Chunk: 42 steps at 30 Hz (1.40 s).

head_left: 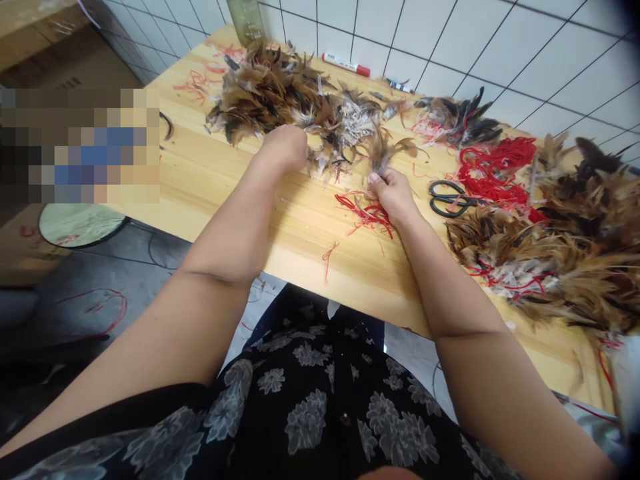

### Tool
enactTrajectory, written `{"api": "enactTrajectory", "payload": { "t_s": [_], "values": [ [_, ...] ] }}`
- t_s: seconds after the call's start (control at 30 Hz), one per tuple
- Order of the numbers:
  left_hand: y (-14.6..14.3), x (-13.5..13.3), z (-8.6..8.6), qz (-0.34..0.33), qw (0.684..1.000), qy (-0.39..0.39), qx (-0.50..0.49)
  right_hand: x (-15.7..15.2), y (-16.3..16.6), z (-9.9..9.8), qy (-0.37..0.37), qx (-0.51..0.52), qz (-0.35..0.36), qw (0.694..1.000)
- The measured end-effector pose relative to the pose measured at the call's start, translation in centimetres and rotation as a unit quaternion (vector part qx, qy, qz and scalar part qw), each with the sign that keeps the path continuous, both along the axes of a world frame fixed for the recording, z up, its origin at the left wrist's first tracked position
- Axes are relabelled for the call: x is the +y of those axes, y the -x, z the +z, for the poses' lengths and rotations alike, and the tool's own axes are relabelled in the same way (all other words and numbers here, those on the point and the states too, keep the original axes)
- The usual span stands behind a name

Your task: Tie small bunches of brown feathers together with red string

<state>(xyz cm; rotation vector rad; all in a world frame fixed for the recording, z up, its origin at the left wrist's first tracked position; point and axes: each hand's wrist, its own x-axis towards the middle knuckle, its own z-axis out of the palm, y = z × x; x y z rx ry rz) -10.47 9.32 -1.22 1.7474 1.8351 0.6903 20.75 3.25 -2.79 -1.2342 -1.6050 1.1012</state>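
Note:
My left hand [285, 148] reaches into the edge of a big pile of loose brown feathers [280, 93] on the wooden table [220, 180]; its fingers are buried in the feathers and hidden. My right hand [395, 197] is closed in a pinch on a small bunch of brown feathers [383, 150] that stands up from its fingers. Loose red thread [365, 212] lies on the table just under and left of that hand.
Black scissors [450, 198] lie right of my right hand, beside a heap of red thread [495, 170]. Tied feather bundles [560, 260] fill the table's right end. A red-capped marker [346, 65] and a bottle [246, 20] stand by the tiled wall.

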Motion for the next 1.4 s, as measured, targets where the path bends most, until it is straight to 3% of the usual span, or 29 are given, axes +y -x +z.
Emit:
{"api": "enactTrajectory", "payload": {
  "t_s": [0.1,0.23,0.4,0.6,0.73,0.9,1.07,1.4],
  "values": [
    [0.0,-0.8,1.3,0.032,0.999,-0.034,-0.027,-0.2,0.1,0.6,0.004,-0.013,-0.014,1.000],
    [-0.4,-2.1,3.6,0.088,0.985,-0.143,-0.051,-0.2,0.2,1.1,0.004,-0.029,-0.025,0.999],
    [-3.4,-3.9,5.6,0.056,0.971,-0.156,-0.170,-0.2,0.3,1.4,0.007,-0.042,-0.023,0.999],
    [-5.6,-4.1,4.5,-0.034,0.958,-0.089,-0.271,-0.1,0.4,1.1,0.000,-0.020,-0.023,1.000],
    [-6.7,-4.1,3.6,-0.070,0.954,-0.071,-0.284,0.2,0.5,0.7,0.003,-0.004,-0.022,1.000],
    [-9.6,-5.4,3.8,-0.076,0.947,-0.089,-0.299,0.5,0.6,0.2,-0.010,0.016,-0.028,0.999],
    [-11.6,-7.0,4.2,-0.085,0.926,-0.042,-0.366,0.8,0.7,-0.3,-0.019,0.030,-0.023,0.999],
    [-12.2,-7.9,5.1,-0.058,0.921,0.028,-0.384,1.4,0.7,-1.6,-0.016,0.066,-0.009,0.998]
  ]
}}
